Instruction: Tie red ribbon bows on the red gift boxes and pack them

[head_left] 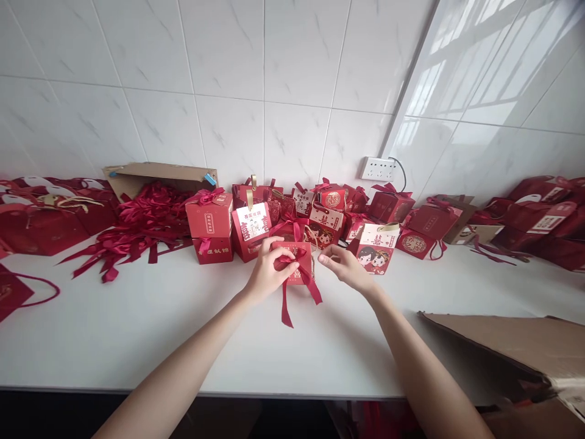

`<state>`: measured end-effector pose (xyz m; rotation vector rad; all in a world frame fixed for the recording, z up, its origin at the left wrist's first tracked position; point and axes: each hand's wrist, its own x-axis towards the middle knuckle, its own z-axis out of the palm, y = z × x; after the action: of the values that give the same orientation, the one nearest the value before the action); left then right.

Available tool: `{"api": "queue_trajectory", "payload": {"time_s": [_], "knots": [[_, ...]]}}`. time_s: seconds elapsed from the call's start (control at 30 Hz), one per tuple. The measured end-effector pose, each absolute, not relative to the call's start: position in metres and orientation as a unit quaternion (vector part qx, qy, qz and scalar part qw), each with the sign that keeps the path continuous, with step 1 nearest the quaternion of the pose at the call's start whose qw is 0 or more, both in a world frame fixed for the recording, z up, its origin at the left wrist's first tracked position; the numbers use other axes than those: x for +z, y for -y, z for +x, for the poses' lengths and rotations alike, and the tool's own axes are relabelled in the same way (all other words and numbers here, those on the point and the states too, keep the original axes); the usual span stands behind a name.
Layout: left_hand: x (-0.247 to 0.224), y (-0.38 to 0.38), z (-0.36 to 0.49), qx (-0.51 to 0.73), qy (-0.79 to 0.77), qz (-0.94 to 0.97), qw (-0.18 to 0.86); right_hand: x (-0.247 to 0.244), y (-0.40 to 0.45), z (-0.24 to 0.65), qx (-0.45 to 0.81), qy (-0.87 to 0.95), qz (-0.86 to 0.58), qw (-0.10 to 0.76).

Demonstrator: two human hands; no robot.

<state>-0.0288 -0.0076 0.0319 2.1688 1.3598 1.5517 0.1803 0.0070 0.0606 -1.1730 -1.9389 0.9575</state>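
Observation:
A small red gift box (pixel 305 275) with pale printed characters stands on the white table in front of me. A dark red ribbon (pixel 287 308) is looped over its top, and two tails hang down the front. My left hand (pixel 269 268) pinches the ribbon's loop at the top of the box, its fingers partly covering the knot. Just right of the box is my right hand (pixel 345 267), thumb and forefinger slightly apart, with nothing visible between them. Close to that hand stands a red and white box (pixel 377 250) printed with two cartoon figures.
Along the tiled wall stand several red gift boxes (pixel 209 216). Left of them, loose red ribbons (pixel 150 213) spill from a cardboard box (pixel 159 171). Red bags (pixel 543 213) are piled at right. An open carton (pixel 512 341) overlaps the table's front right. A power strip (pixel 378 169) is on the wall.

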Motion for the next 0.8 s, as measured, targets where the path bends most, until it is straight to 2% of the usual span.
{"api": "queue_trajectory", "payload": {"time_s": [0.03,0.1,0.27,0.6,0.8], "knots": [[0.031,0.008,-0.028,0.515,-0.445,0.729,0.070,0.060,-0.005,0.175,0.320,0.740,-0.446,0.389],[0.030,0.010,-0.025,0.512,-0.428,0.742,0.061,0.057,-0.001,0.164,0.252,0.741,-0.434,0.447],[0.028,0.011,-0.024,0.508,-0.412,0.755,0.045,0.050,0.003,0.148,0.175,0.752,-0.424,0.474],[0.026,0.006,-0.027,0.512,-0.409,0.752,0.074,0.044,0.002,0.137,0.192,0.715,-0.439,0.509],[0.019,0.005,-0.025,0.579,-0.428,0.689,0.083,0.042,-0.002,0.143,0.263,0.692,-0.429,0.517]]}}
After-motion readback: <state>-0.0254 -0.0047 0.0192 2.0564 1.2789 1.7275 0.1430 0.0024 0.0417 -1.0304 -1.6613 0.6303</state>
